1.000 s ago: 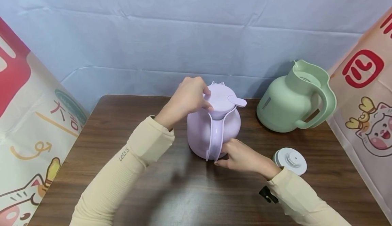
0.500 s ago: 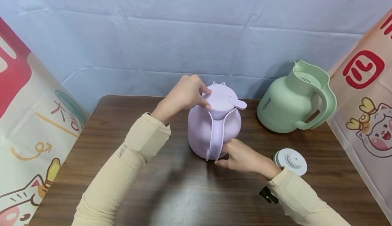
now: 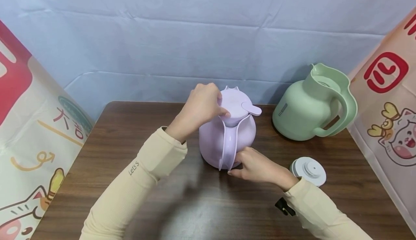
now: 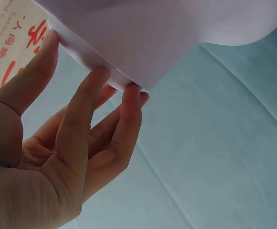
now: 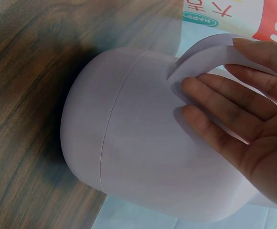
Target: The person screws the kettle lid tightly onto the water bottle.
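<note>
A lilac vacuum jug [image 3: 210,144] stands upright on the wooden table, its handle [image 3: 230,144] facing me. On its mouth sits a round lilac lid [image 3: 233,102] with a small lever tab [image 3: 251,108] pointing right. My left hand [image 3: 203,102] holds the lid by its left edge; in the left wrist view the thumb and fingertips touch the rim. Low on the handle, my right hand [image 3: 255,166] pinches it between thumb and index finger. In the right wrist view its other fingers [image 5: 210,129] lie against the jug's body.
A green jug [image 3: 299,111] with no lid on top stands at the back right. In front of it lies a white round stopper [image 3: 312,170], close to my right wrist. A pale blue cloth [image 3: 156,45] hangs behind the table [image 3: 143,124], with printed cloths at both sides.
My left hand drew back slightly on the lid's edge, then slid forward to the right over it, its thumb further along the rim. The right hand and jug look unchanged.
</note>
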Available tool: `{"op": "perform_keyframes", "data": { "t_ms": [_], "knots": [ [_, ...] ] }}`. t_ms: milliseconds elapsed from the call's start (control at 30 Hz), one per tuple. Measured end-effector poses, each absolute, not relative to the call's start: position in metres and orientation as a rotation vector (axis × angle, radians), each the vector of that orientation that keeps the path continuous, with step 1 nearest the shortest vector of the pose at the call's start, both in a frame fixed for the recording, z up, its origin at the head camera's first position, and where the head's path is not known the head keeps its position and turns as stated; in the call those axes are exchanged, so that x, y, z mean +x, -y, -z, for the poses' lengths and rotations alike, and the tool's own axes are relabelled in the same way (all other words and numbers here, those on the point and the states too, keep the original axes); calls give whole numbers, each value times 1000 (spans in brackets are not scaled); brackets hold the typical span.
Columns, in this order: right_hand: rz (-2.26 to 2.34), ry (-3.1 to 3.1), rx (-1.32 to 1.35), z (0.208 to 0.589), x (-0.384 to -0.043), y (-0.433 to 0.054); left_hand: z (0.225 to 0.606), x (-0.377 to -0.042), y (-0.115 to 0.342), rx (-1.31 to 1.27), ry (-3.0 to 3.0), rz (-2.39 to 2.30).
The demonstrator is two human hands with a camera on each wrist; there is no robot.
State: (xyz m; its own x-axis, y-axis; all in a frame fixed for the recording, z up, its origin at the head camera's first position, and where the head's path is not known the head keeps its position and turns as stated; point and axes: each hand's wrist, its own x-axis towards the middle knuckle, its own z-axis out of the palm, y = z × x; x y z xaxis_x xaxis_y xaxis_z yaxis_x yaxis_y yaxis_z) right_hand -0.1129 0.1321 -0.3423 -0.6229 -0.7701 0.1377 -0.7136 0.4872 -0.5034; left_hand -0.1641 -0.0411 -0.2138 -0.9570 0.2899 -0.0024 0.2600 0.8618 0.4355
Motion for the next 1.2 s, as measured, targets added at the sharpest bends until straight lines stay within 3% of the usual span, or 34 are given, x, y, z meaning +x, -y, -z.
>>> {"op": "perform_keyframes", "data": {
  "t_ms": [733, 1200],
  "knots": [
    [781, -2622, -1310, 341, -113, -132, 215, -183, 58, 686, -2871, -643],
    [778, -2621, -1353, 341, -113, -132, 216, -184, 63, 695, -2856, -712]
  ]
}}
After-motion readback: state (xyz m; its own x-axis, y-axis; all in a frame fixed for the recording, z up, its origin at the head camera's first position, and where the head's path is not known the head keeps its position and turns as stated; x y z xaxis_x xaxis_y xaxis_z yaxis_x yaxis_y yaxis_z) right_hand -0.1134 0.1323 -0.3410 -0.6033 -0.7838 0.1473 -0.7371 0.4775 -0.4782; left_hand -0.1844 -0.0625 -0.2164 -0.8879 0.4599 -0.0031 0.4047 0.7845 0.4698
